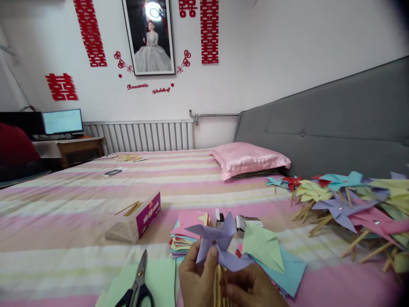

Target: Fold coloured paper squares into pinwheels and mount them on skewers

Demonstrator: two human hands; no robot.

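Note:
A purple paper pinwheel (pixel 220 239) is pinched in my left hand (pixel 198 273), with the thumb just under its centre pin. My right hand (pixel 251 288) is closed beneath the pinwheel's right blades, its fingers on thin wooden sticks (pixel 218 288). Part of the right fingers is hidden behind the pinwheel. Just beyond my left hand stands a stack of coloured paper squares (pixel 185 230). Cut squares, a pale green one (pixel 263 247) over a blue one (pixel 292 270), lie beyond my right hand. Black-handled scissors (pixel 139 283) rest on green paper (pixel 162 281) at the left.
Many finished pinwheels (pixel 341 209) on sticks are heaped at the right. A clear box (pixel 123 228) with a purple end holds several sticks (pixel 132 209). Two small boxes (pixel 244 224) sit behind the papers. Farther off are a pink pillow (pixel 249 160) and a grey headboard (pixel 335 123).

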